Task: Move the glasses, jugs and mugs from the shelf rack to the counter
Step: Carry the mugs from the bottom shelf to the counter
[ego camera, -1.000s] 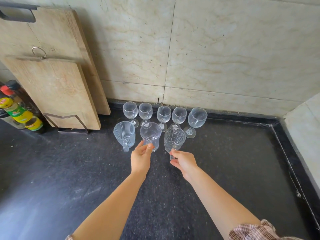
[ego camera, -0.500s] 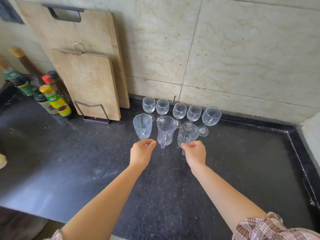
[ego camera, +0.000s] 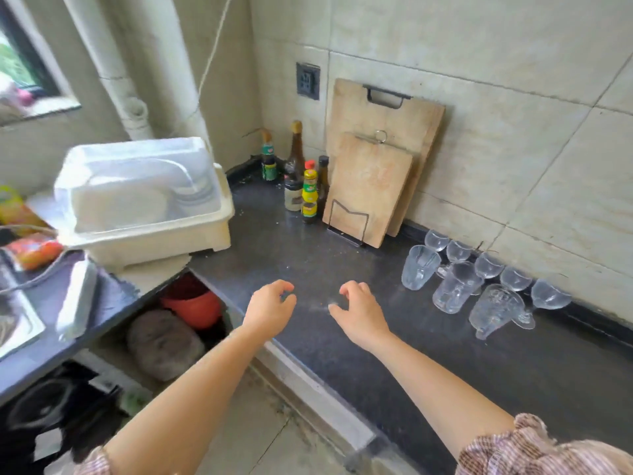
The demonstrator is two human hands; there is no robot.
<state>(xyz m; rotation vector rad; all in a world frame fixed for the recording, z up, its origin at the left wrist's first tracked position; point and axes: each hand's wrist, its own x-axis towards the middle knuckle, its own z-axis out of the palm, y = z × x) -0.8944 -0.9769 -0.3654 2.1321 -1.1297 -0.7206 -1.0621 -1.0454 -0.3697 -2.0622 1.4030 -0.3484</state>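
Observation:
Three clear glass jugs (ego camera: 455,291) stand in a row on the black counter (ego camera: 342,262) at the right. Behind them, by the tiled wall, stands a row of several stemmed wine glasses (ego camera: 488,265). My left hand (ego camera: 272,308) and my right hand (ego camera: 358,311) hover over the counter's front part, left of the glassware, fingers loosely curled and apart, holding nothing. A white covered dish rack (ego camera: 144,197) sits at the counter's left end; its contents are hidden by the lid.
Two wooden cutting boards (ego camera: 373,180) lean on the wall in a wire stand, with several sauce bottles (ego camera: 308,197) to their left. A sink (ego camera: 13,313) lies at far left. Under the counter are an orange bowl (ego camera: 193,303) and a grey sack.
My hands have let go of the jugs and drawn back to the left. The view has swung left, bringing the dish rack and sink into sight.

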